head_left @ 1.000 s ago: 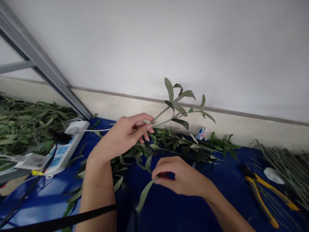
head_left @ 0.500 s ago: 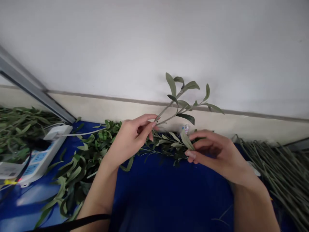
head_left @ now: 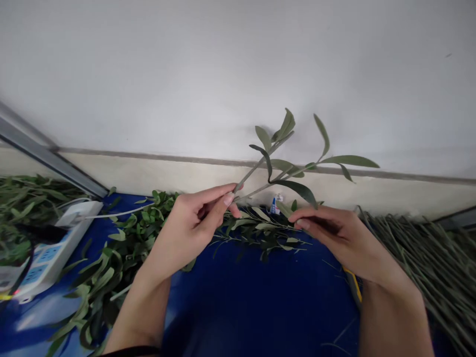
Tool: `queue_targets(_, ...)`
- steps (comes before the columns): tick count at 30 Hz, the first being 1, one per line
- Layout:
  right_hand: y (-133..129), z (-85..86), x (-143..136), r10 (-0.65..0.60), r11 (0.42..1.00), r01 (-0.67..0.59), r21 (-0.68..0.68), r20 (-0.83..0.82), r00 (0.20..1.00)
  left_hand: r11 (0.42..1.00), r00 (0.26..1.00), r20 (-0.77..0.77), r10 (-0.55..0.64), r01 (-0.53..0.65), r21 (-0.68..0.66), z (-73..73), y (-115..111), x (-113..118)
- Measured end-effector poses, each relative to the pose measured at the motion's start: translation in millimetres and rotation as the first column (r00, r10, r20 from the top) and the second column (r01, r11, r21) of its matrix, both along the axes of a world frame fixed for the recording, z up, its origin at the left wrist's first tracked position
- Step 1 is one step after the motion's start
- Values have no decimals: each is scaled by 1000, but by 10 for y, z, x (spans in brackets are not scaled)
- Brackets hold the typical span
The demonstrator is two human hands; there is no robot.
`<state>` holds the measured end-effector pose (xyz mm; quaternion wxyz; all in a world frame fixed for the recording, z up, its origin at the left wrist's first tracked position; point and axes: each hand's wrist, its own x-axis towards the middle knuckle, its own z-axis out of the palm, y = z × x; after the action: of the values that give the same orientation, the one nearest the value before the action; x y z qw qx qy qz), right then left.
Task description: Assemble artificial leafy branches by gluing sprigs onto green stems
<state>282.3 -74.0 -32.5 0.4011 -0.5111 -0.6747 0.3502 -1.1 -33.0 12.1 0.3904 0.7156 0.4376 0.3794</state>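
Note:
My left hand (head_left: 193,220) is closed in a pinch on the lower end of a forked leafy sprig (head_left: 248,177), its narrow grey-green leaves pointing up and to the right in front of the wall. Thumb and fingers of my right hand (head_left: 338,235) are pressed together on a leaf (head_left: 284,209) just below the sprig's right fork. Whether that leaf is loose or attached to something is hidden. Beneath both hands, several smaller leafy sprigs (head_left: 260,230) lie on the blue table (head_left: 256,297).
Left of my forearm spreads a heap of leafy greenery (head_left: 100,277), with a white power strip (head_left: 61,248) and cables beyond it. Bare stems (head_left: 424,248) are piled at the right. A yellow-edged object (head_left: 353,282) lies partly under my right wrist. The wall (head_left: 208,84) closes off the back.
The sprig has turned a little in my left hand, so its leaves sit differently. My right hand has closed more tightly on the leaf. The view has shifted slightly.

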Motion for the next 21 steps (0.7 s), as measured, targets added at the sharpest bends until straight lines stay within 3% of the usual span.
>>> queue_targets(7, 118, 0, -192, 51, 974, -70, 213, 90, 995, 999, 997, 75, -22, 24, -22, 38, -32, -48)
queue_targets(14, 143, -5, -464, -168, 963, 161, 215, 16, 986, 993, 987, 135, -83, 93, -70, 39, -33, -38)
queue_targets(19, 129, 11, -532, -76, 953, 95, 289, -77, 994, 991, 990, 112, -90, 100, -87, 37, -18, -7)
queue_targets(21, 124, 14, -550, -96, 942, 124, 312, -103, 990, 992, 991, 103, -86, 95, -85, 31, -12, -6)
